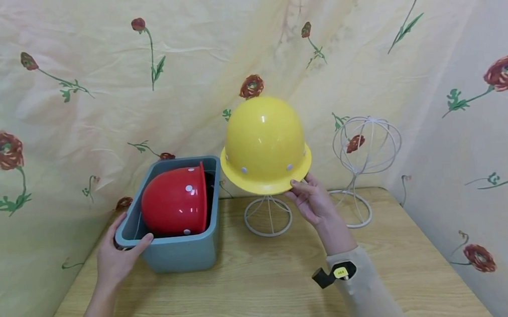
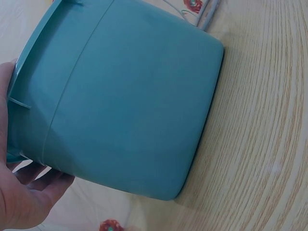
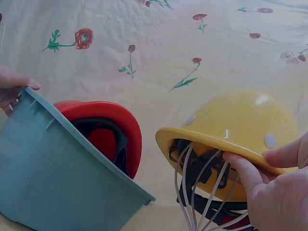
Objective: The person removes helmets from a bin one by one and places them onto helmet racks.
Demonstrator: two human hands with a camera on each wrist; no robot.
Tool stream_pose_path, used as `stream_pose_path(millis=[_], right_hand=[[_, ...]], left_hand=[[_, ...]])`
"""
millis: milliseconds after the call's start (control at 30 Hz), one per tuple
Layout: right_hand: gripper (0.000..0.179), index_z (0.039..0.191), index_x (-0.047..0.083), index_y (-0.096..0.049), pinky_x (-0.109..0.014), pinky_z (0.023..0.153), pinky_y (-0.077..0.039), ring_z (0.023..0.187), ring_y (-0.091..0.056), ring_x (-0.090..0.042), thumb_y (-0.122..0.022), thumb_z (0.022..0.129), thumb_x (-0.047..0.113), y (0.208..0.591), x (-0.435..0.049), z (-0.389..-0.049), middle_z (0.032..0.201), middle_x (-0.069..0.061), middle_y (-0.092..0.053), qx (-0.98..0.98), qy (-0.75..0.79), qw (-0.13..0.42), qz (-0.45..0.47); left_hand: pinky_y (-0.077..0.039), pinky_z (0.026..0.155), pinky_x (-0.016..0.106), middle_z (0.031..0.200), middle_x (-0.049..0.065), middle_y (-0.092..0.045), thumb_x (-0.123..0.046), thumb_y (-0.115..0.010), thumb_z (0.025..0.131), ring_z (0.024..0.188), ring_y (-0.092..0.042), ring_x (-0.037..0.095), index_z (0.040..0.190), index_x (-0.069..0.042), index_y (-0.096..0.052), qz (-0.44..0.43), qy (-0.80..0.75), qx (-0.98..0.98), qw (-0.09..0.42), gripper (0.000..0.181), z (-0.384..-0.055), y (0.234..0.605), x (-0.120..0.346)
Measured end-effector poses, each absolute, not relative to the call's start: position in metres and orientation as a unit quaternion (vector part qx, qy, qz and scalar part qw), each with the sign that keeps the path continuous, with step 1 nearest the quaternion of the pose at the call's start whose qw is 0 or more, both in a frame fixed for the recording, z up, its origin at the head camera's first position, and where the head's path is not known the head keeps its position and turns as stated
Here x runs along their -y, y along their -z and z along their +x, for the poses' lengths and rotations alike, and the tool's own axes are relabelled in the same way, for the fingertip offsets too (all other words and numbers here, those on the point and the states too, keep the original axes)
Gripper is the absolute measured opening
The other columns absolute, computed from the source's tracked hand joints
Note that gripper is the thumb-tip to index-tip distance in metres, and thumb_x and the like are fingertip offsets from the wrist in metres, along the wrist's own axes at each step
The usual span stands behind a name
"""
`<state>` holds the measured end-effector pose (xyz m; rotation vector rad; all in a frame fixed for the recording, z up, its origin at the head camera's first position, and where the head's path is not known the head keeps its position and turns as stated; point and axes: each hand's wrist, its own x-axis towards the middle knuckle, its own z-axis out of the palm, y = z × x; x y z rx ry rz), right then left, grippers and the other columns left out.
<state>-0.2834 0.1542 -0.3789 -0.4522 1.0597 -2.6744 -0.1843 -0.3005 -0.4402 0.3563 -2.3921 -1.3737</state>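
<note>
A yellow hard hat (image 1: 265,137) sits over the top of a white wire stand (image 1: 270,235), brim down. My right hand (image 1: 314,203) pinches the brim at its front right, thumb on the outside and fingers beneath. In the right wrist view, the stand's wires (image 3: 187,192) run up inside the hat past its dark straps. On the left, my left hand (image 1: 114,259) grips the near-left corner of a blue-green bin (image 1: 181,255) by its rim. A red hard hat (image 1: 171,201) lies on its side in the bin, opening toward the right.
A second white wire stand (image 1: 353,182), with no hat on it, stands to the right of the yellow hat. Everything rests on a wood-grain table (image 1: 265,288). Flower-printed cloth (image 1: 201,72) hangs behind the table and along both sides.
</note>
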Motion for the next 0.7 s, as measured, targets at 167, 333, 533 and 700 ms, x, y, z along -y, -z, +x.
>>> stream_pose_path(millis=[167,333,533,700], right_hand=[[0.049,0.147,0.016,-0.049,-0.028,0.090,-0.063,0.102,-0.079,-0.017,-0.039,0.107,-0.011,0.3808,-0.1533,-0.2828,0.123,-0.002,-0.076,-0.372,0.911,0.110,-0.144],[0.049,0.143,0.017,-0.052,-0.028,0.090,-0.063,0.101,-0.078,-0.017,-0.037,0.107,-0.012,0.3839,-0.1528,-0.2831,0.122,-0.002,-0.075,-0.368,0.912,0.112,-0.143],[0.050,0.141,0.017,-0.054,-0.029,0.090,-0.063,0.105,-0.077,-0.018,-0.033,0.107,-0.013,0.3856,-0.1526,-0.2818,0.123,-0.004,-0.075,-0.356,0.917,0.115,-0.140],[0.048,0.138,0.018,-0.057,-0.028,0.091,-0.062,0.105,-0.077,-0.017,-0.033,0.108,-0.011,0.3866,-0.1508,-0.2818,0.122,-0.002,-0.075,-0.360,0.918,0.114,-0.124]], left_hand=[[-0.040,0.081,0.000,0.162,0.015,-0.047,-0.037,-0.084,0.092,0.125,-0.044,0.013,0.167,-0.027,-0.035,0.124,0.489,0.844,0.182,0.091,-0.1851,0.4403,0.3005],[-0.040,0.081,0.001,0.162,0.014,-0.048,-0.037,-0.085,0.091,0.123,-0.045,0.010,0.167,-0.028,-0.036,0.124,0.490,0.843,0.183,0.091,-0.1853,0.4414,0.3010],[-0.040,0.081,0.002,0.163,0.013,-0.047,-0.037,-0.085,0.091,0.126,-0.045,0.015,0.167,-0.029,-0.036,0.128,0.492,0.842,0.183,0.091,-0.1854,0.4407,0.3007],[-0.040,0.080,0.002,0.163,0.014,-0.046,-0.037,-0.085,0.091,0.127,-0.044,0.017,0.167,-0.028,-0.036,0.127,0.494,0.840,0.185,0.091,-0.1853,0.4412,0.3005]])
